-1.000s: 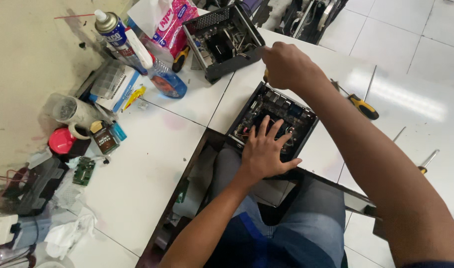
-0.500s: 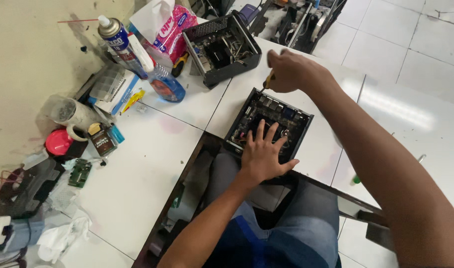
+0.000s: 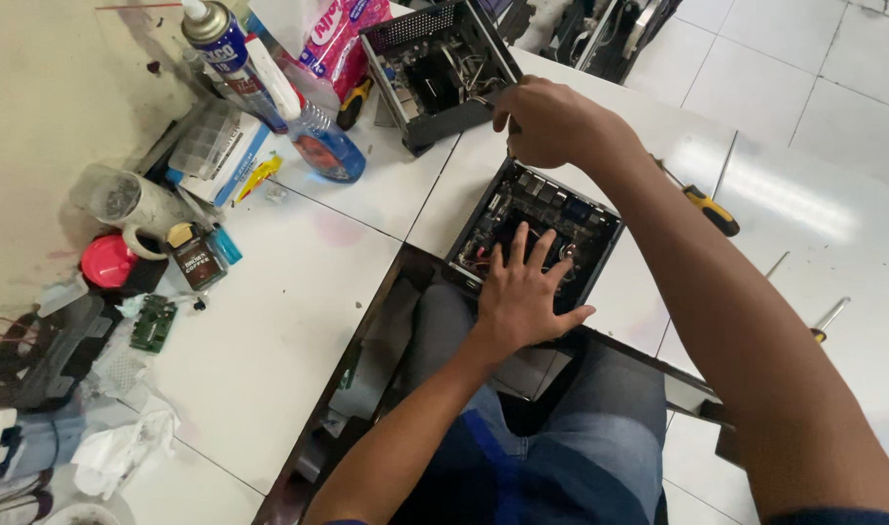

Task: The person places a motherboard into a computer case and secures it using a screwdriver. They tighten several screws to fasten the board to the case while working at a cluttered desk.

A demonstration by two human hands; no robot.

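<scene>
A small open black computer case (image 3: 592,226) with its circuit board exposed lies on the white tiled floor in front of my lap. My left hand (image 3: 522,292) presses flat on its near part with the fingers spread. My right hand (image 3: 551,122) hovers over the case's far corner, fingers curled closed around something small, apparently a small tool, mostly hidden by the hand. A second open black case (image 3: 435,68) with loose wires stands just beyond that hand.
A yellow-and-black screwdriver (image 3: 709,209) and a thin screwdriver (image 3: 826,319) lie to the right. To the left are a spray can (image 3: 221,49), a blue bottle (image 3: 323,146), a pink pack (image 3: 342,34), a plastic box (image 3: 211,146), a green circuit board (image 3: 153,321) and crumpled tissue (image 3: 124,447).
My left hand stays flat on the case. My right hand stays closed at the far corner with only small shifts. The view has swung slightly.
</scene>
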